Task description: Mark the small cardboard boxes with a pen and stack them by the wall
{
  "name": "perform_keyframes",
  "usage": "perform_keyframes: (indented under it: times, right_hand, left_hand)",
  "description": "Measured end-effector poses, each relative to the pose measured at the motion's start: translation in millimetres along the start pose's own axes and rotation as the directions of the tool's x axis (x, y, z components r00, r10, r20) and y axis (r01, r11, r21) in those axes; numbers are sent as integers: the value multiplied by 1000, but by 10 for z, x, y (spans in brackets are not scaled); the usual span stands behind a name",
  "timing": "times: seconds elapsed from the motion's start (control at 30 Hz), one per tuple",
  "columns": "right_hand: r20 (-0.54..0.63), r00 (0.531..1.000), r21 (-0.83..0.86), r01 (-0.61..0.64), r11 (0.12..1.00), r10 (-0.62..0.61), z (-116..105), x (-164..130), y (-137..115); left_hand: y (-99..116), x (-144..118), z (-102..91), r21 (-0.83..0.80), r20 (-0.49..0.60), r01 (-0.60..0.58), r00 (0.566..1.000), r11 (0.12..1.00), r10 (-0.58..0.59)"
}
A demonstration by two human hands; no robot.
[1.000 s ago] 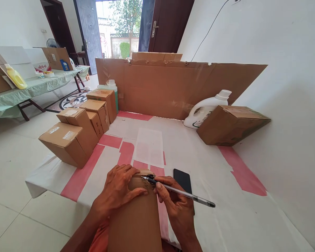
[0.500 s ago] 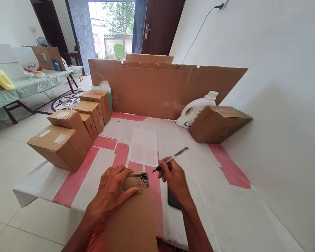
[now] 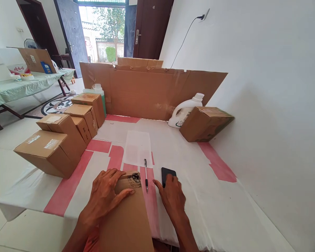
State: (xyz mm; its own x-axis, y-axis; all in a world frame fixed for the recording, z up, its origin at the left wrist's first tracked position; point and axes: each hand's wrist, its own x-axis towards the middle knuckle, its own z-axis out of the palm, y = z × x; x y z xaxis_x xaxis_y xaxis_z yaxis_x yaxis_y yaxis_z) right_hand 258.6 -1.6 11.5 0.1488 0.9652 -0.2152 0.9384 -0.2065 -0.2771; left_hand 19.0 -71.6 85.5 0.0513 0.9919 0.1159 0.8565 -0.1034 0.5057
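My left hand (image 3: 106, 190) grips the upper end of a brown cardboard box (image 3: 128, 224), thumb on its face and fingers over the far edge. Dark pen scribbles (image 3: 135, 178) mark that end of the box, whose lower part runs out of view. A black-and-clear pen (image 3: 146, 176) lies on the cloth just right of the box, its dark end towards me. My right hand (image 3: 172, 194) is over a black phone (image 3: 168, 171) lying flat. Its thumb is spread to the left, its fingers reach onto the phone, and the phone's lower part is hidden.
A white sheet (image 3: 137, 148) lies beyond the pen on the pink-and-white cloth (image 3: 194, 210). Several cartons (image 3: 57, 154) line the left edge. A white jug (image 3: 182, 113) and a tilted carton (image 3: 206, 126) stand at the right. An upright cardboard panel (image 3: 141, 92) closes the back.
The pen has left my right hand and now lies on the cloth. That hand has moved onto the phone. My left hand keeps its grip, and the view has turned slightly right.
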Motion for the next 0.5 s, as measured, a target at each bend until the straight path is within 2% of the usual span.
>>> perform_keyframes:
  times: [0.07,0.13,0.3,0.37,0.43,0.47,0.5]
  right_hand:
    - [-46,994,-26,-98,995,97,14,-103,171]
    - [-36,987,-10,-159,987,158,45,-140,318]
    - [57,978,184,-207,961,200,66,16,523]
    - [114,982,300,-180,937,153,64,61,562]
    - [158,986,430,-112,896,48,73,25,589]
    - [180,984,534,-96,840,-2,77,-30,598]
    - [209,977,654,-114,748,-33,76,-109,604]
  left_hand:
    - [-11,-6,2,3,2,-6,1000,1000,6]
    - [-19,-3,4,8,4,-11,1000,1000,11]
    - [-3,-11,-22,-17,4,5,1000,1000,-5]
    - [8,-30,-36,-23,-4,17,1000,1000,-17]
    - [14,-45,-42,-18,-19,24,1000,1000,-25]
    - [15,-48,-42,-13,-25,25,999,1000,-26]
    - [14,-50,-39,-8,-31,25,999,1000,-25]
